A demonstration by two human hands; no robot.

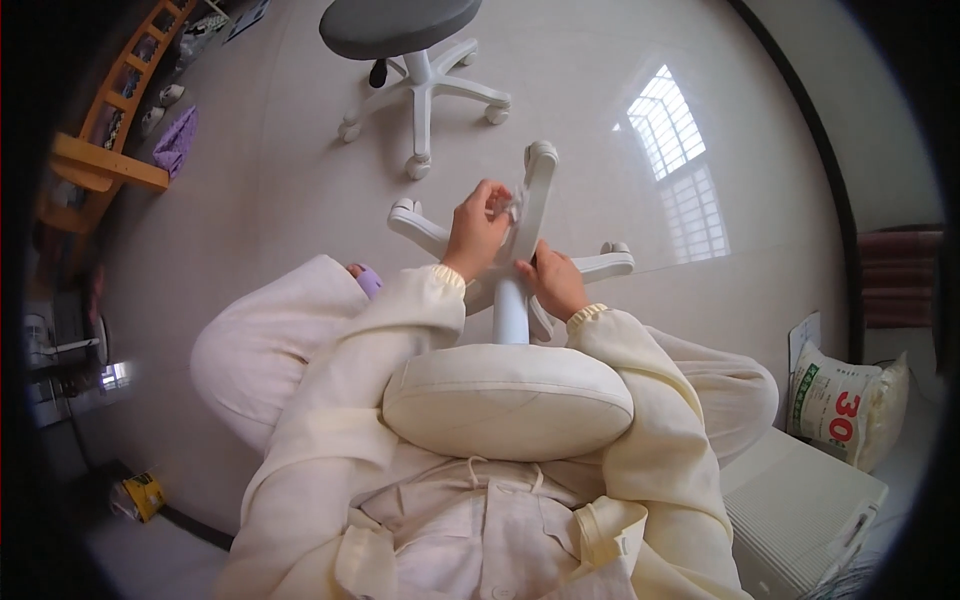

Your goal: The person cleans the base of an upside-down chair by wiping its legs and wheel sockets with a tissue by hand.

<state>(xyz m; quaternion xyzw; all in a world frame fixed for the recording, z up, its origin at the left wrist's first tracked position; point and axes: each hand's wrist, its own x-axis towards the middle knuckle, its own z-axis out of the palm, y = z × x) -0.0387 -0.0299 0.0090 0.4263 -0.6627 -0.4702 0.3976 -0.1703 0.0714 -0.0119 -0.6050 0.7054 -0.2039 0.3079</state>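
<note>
A white stool lies tipped over in front of me, its round cream seat (508,402) against my lap and its post (511,312) pointing away. The star-shaped base has several legs with casters; one leg (537,190) points to the far side. My left hand (478,230) pinches a small crumpled white tissue-like piece (515,205) against the left side of that leg. Closed round the base near its hub, my right hand (555,282) grips the stool; its fingertips are partly hidden behind the leg.
A grey stool (402,28) on a white wheeled base stands upright beyond. Orange wooden furniture (110,160) with a purple cloth (177,140) is at the far left. To the right are a white printed bag (835,405) and a ribbed white box (800,505). A yellow box (145,495) sits lower left.
</note>
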